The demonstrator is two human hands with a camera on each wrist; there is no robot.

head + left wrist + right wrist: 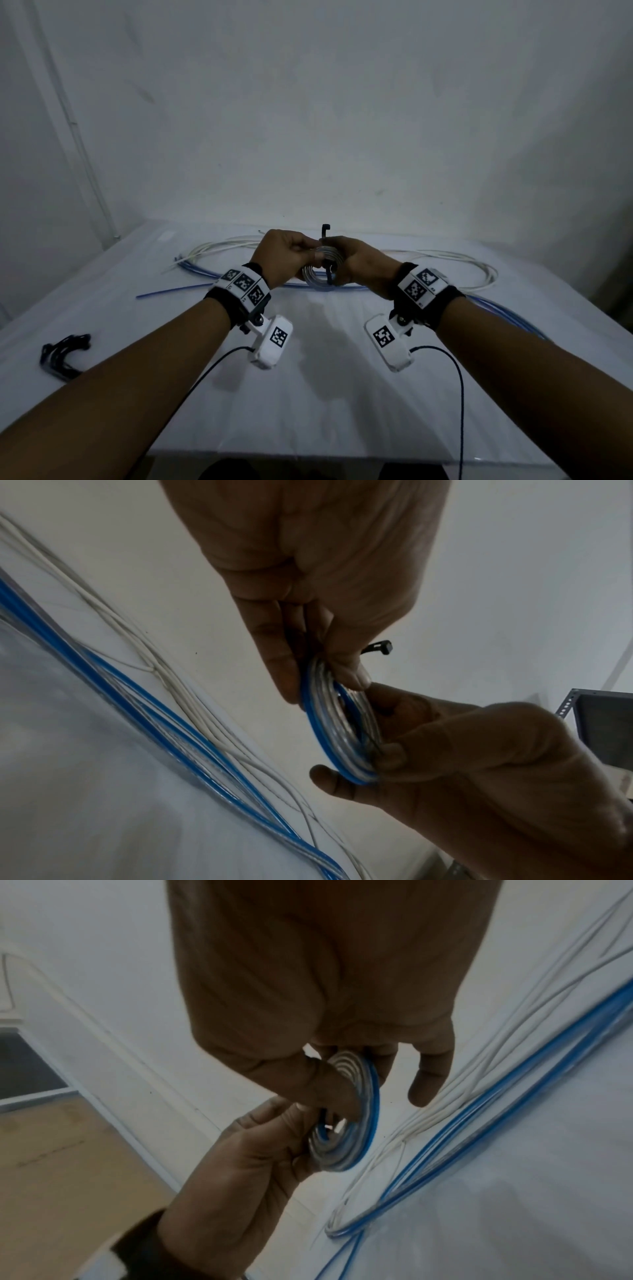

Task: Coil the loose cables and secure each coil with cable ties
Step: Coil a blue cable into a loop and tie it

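Observation:
A small flat coil of clear and blue cable (318, 274) is held upright above the table between both hands. My left hand (308, 255) pinches its left edge, with the thumb and fingers on opposite faces of the coil (339, 723). My right hand (339, 262) grips the right edge, its thumb pressed flat on the coil (346, 1123). A black cable tie (325, 234) crosses the coil between the hands; its head (382, 647) sticks out above and its tail hangs below. Whether the tie is fastened is hidden by the fingers.
Long loose loops of white cable (455, 263) and blue cable (205, 270) lie along the back of the white table (325, 394). A bundle of black cable ties (65, 354) lies at the near left. Camera leads hang from both wrists.

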